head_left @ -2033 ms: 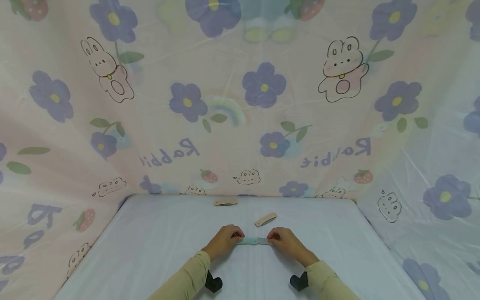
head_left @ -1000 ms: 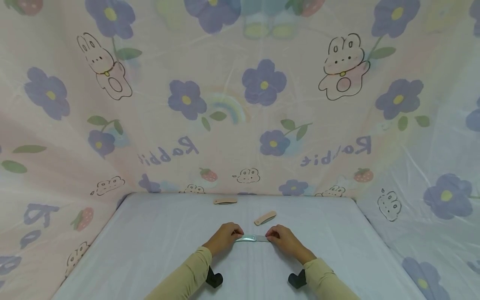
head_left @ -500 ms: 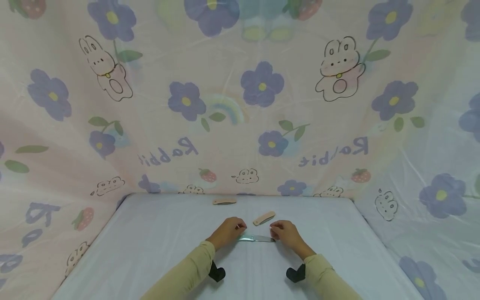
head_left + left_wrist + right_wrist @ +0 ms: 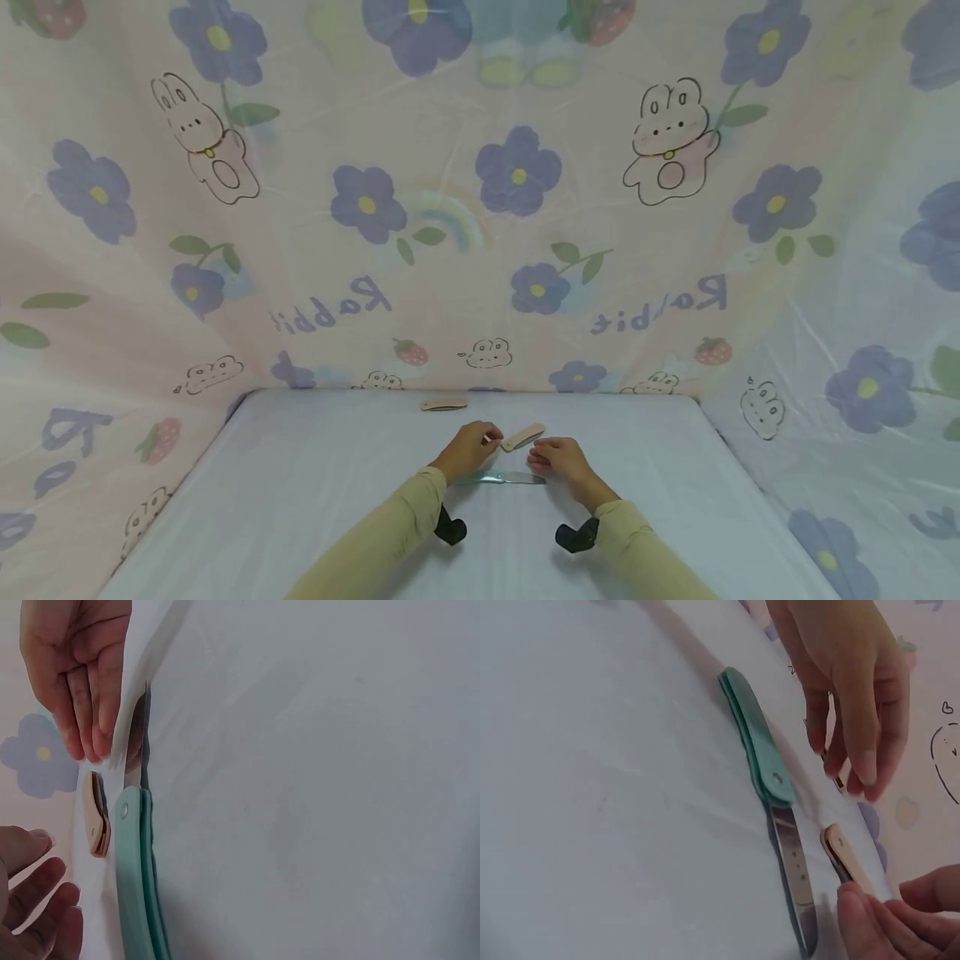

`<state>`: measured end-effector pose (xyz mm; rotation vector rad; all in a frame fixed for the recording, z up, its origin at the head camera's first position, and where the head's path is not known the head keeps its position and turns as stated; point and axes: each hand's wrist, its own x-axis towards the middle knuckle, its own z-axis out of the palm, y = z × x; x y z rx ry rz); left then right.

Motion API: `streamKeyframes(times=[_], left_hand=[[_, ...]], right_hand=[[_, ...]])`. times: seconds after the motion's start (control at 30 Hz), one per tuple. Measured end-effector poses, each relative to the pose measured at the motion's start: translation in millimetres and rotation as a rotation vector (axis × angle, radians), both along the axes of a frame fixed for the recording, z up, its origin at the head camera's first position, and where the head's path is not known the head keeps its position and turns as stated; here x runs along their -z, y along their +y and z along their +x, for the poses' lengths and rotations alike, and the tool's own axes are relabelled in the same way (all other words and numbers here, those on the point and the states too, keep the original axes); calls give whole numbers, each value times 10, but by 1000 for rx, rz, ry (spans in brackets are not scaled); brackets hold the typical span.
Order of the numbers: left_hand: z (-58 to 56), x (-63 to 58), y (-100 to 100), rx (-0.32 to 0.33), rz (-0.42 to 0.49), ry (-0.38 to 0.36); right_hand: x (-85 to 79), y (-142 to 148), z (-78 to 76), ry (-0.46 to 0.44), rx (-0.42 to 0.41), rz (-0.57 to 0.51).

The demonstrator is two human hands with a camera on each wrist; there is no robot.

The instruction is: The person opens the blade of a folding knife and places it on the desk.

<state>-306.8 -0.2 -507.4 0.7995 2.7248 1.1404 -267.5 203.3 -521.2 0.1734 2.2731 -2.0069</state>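
A folding knife (image 4: 491, 477) with a mint-green handle lies on the white table, its blade (image 4: 795, 859) swung out straight and pointing right. Just beyond it rests a folded peach-handled knife (image 4: 522, 437). My left hand (image 4: 468, 450) hovers at that peach knife's left end, fingers loosely bent and holding nothing. On its other side is my right hand (image 4: 562, 462), also holding nothing, with thumb and fingers reaching toward the knife. The left wrist view shows the left fingers (image 4: 46, 900) spread apart. Part of the green handle is hidden by the left wrist in the head view.
Another folded peach knife (image 4: 444, 404) lies near the table's back edge. Patterned fabric (image 4: 450, 275) with flowers and rabbits stands as walls at the back and sides. Black wrist mounts (image 4: 577, 536) hang below both sleeves.
Both hands have let go of the green knife, which now lies unfolded on the table. They have moved forward to the nearer peach knife, the left one also to the right.
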Motion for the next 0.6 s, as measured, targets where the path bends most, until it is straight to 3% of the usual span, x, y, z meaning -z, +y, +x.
streamKeyframes(times=[0.27, 0.6], left_hand=[[-131, 115, 158, -13, 20, -39], [-137, 113, 285, -23, 41, -69]], right_hand=[[80, -80, -27, -64, 53, -287], [56, -122, -65, -127, 53, -423]])
